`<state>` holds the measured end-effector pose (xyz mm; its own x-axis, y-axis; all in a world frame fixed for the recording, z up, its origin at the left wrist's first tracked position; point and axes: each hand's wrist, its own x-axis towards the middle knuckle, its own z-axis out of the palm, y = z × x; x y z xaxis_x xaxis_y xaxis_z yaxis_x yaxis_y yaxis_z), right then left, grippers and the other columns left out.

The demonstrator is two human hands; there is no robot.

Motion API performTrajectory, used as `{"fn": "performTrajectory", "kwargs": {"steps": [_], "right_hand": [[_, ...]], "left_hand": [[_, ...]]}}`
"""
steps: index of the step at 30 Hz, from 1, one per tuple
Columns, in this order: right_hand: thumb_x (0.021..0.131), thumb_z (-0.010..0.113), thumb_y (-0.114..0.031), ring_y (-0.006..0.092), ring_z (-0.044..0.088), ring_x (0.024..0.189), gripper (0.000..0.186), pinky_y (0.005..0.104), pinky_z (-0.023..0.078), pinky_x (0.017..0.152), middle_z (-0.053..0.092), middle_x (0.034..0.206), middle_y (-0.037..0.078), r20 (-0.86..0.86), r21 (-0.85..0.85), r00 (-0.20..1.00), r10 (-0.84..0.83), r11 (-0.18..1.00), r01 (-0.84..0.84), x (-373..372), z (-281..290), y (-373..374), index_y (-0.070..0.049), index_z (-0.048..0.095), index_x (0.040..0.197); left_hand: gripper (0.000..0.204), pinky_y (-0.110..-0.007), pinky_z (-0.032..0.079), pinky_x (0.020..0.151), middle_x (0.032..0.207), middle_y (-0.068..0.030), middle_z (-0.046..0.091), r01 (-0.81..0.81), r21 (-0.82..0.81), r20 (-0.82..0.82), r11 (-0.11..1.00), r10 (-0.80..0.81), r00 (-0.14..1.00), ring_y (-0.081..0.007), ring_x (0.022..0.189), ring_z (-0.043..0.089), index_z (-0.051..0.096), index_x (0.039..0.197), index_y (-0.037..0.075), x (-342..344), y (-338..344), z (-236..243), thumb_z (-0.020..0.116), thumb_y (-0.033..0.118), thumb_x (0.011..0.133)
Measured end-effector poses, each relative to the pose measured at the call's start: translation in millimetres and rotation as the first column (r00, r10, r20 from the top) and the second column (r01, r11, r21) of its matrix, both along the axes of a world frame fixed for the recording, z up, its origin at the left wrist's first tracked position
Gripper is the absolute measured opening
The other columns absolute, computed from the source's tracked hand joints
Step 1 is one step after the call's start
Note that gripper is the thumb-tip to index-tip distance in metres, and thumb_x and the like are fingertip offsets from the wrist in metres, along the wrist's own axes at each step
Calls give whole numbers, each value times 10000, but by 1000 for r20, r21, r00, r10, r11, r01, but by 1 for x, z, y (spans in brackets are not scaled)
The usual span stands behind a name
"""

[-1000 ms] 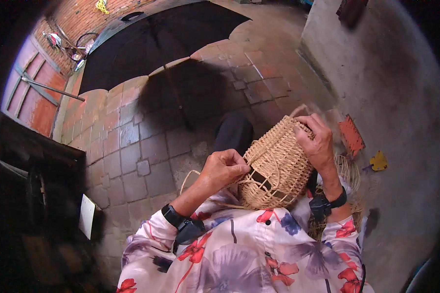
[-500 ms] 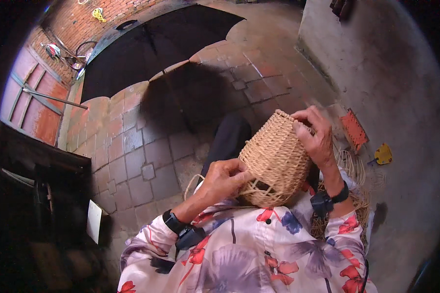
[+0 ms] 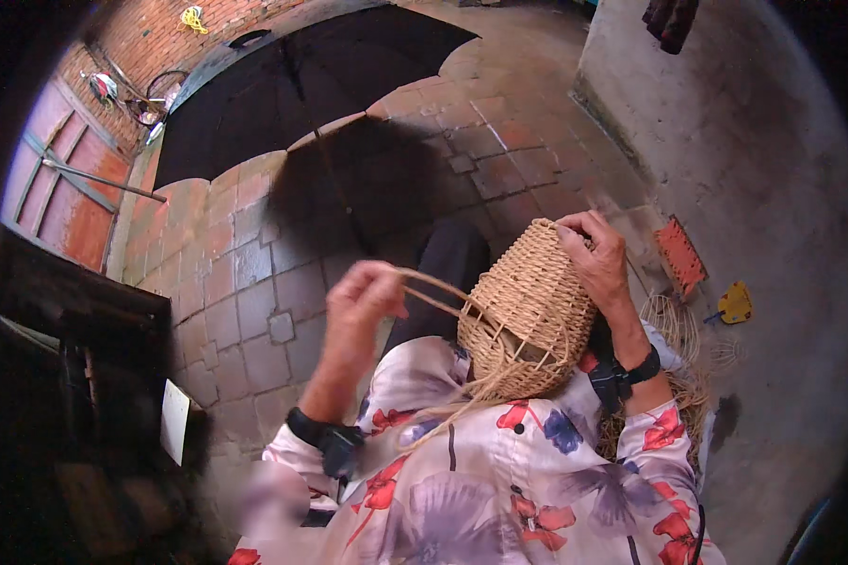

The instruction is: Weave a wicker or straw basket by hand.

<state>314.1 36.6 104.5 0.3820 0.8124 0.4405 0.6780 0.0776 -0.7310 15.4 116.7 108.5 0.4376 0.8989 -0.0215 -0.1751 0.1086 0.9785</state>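
A tan woven basket (image 3: 530, 299) lies tilted in my lap, with an open gap in the weave on its near left side. My right hand (image 3: 595, 259) is closed on the basket's far upper right end, thumb and fingers pinching the edge. Off to the basket's left, my left hand (image 3: 360, 294) is raised and closed on a tan strand of cord (image 3: 433, 280). That cord runs in a taut loop from my fingers to the gap. Loose cord ends (image 3: 452, 411) hang from the basket across my floral shirt.
A large open black umbrella (image 3: 301, 89) stands on the tiled floor ahead. Along the wall at right are a red-orange rectangular piece (image 3: 679, 254), a yellow fan-shaped thing (image 3: 735, 302) and a heap of loose cord (image 3: 674, 325). Dark furniture (image 3: 75, 367) stands at left.
My left hand has moved from the basket's side up and to the left, drawing the cord out with it. My right hand still holds the basket's edge, slightly shifted.
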Motion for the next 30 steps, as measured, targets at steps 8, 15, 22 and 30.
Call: {"fn": "performTrajectory", "kwargs": {"steps": [8, 15, 22, 30], "right_hand": [[830, 635, -109, 244, 599, 768, 108, 338, 468, 679, 612, 828, 99, -39, -13, 999, 19, 1000, -20, 1, 3, -3, -9, 634, 872], [835, 629, -107, 246, 597, 781, 107, 339, 473, 687, 607, 843, 99, -34, -21, 999, 13, 1000, -14, -2, 5, -3, -12, 633, 884], [836, 629, -115, 249, 595, 782, 111, 336, 471, 686, 596, 832, 98, -41, 8, 999, 0, 1000, 0, -1, 6, -4, -13, 630, 881], [824, 633, -111, 254, 575, 770, 102, 353, 463, 678, 586, 806, 96, 78, 75, 997, 27, 997, -33, -2, 9, -4, -18, 627, 864]], "left_hand": [[168, -199, 472, 580, 808, -17, 585, 271, -298, 563, 915, -61, 824, -91, 715, 577, 579, 1043, 49, -17, 22, -5, 593, 172, 928], [118, -223, 483, 608, 804, -32, 644, 277, -432, -73, 859, -339, 938, -83, 679, 590, 641, 886, 27, 39, -8, -26, 684, 134, 857], [139, -224, 474, 571, 759, -28, 639, 300, -298, -262, 906, -380, 887, -86, 619, 578, 623, 822, 42, 47, -1, -33, 731, 129, 821], [166, -245, 465, 574, 729, -46, 649, 270, -240, -540, 932, -360, 761, -114, 640, 602, 650, 856, 1, 56, -7, -34, 674, 163, 831]]}}
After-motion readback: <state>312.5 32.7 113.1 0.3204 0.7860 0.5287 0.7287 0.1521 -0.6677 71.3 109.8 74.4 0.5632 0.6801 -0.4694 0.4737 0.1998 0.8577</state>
